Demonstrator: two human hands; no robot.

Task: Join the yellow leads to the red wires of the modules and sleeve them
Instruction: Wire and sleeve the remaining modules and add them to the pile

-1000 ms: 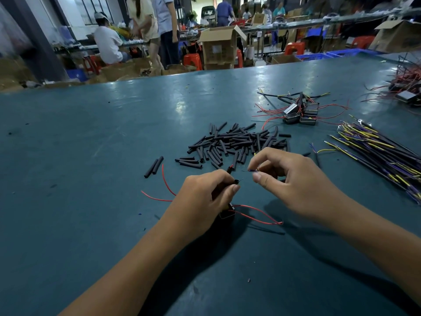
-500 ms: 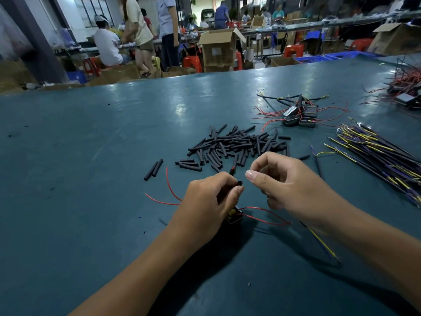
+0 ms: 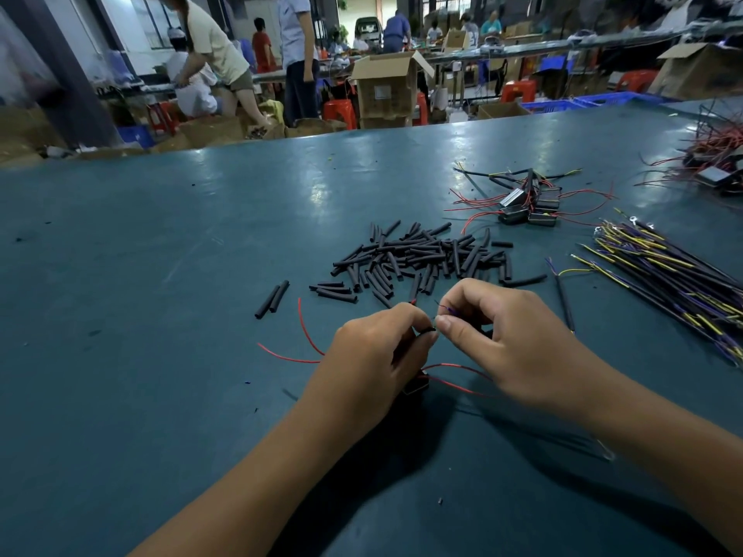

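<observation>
While both hands meet over the green table (image 3: 161, 275), head view:
Left hand (image 3: 374, 355): fingers curled, pinching a black sleeve (image 3: 427, 330); module (image 3: 416, 385) beneath it.
Right hand (image 3: 510, 339): pinching a thin lead (image 3: 446, 309).
Red wires (image 3: 454, 369): trailing between the wrists.
Sleeve pile (image 3: 422, 255): just beyond the hands.

Two bare forearms, no sleeves, short fingernails

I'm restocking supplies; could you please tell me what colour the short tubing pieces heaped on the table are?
The sleeve pieces are plain black, clearest in the head view.
</observation>
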